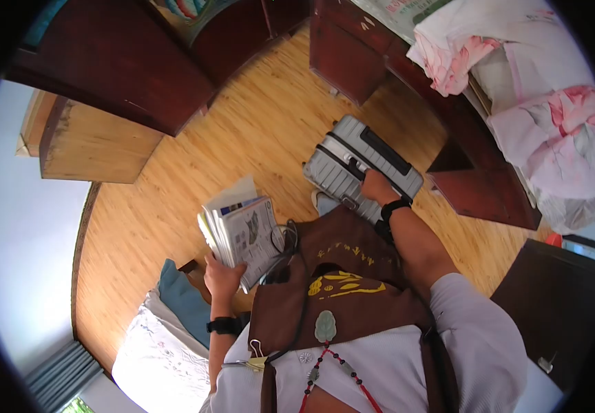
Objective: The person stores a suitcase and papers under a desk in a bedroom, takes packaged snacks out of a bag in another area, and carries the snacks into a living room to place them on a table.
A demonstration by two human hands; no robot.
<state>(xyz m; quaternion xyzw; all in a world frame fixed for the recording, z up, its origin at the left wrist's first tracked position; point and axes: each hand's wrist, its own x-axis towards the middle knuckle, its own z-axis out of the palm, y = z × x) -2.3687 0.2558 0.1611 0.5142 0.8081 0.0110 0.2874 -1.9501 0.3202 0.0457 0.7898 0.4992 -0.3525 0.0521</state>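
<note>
My left hand (224, 277) is closed around a stack of papers and booklets (246, 230), thumb on the printed front page. A black cable (285, 237) hangs beside the stack. To the right stands a silver ribbed suitcase (339, 162) on the wood floor, its lid closed. My right hand (377, 187) is closed on the suitcase handle (357, 167) at its near side. Both wrists wear black bands. A brown apron (352, 255) with yellow print covers my front, and a green leaf pendant (326, 326) hangs over it.
A bed with white floral bedding (153, 351) lies at lower left. Dark red wooden furniture (125, 62) stands at the far left, and a dark cabinet (349, 58) beyond the suitcase. Pink and white fabric (552, 131) drapes at right. A dark door (552, 310) is at lower right.
</note>
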